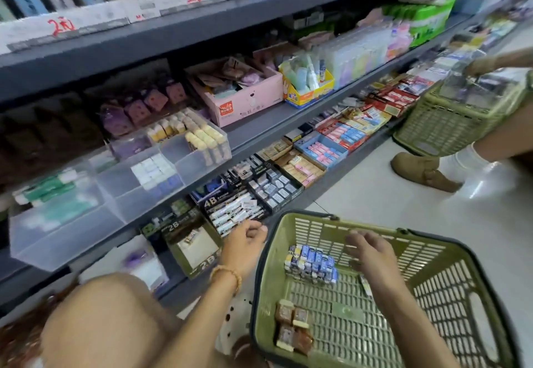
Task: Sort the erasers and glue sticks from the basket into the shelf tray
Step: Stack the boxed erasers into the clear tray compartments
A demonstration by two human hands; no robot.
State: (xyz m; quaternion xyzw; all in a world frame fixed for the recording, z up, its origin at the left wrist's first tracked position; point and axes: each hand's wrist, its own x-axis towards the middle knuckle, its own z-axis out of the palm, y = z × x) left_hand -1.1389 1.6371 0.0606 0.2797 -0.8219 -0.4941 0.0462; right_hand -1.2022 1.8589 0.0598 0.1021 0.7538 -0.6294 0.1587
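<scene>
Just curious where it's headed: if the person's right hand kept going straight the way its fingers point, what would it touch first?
The right hand hovers inside the green basket, fingers pointing left and a little down. Straight on, it would probably meet the block of blue-and-white erasers first, though the height above them is hard to judge.

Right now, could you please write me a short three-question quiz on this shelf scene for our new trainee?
1. True or false: the right hand is over the green basket.
2. Which items lie nearest the right hand? A) blue-and-white packs B) brown packs
3. Fill in: the left hand is outside the basket, near the ____ edge.

Key: 1 true; 2 A; 3 shelf.
</scene>
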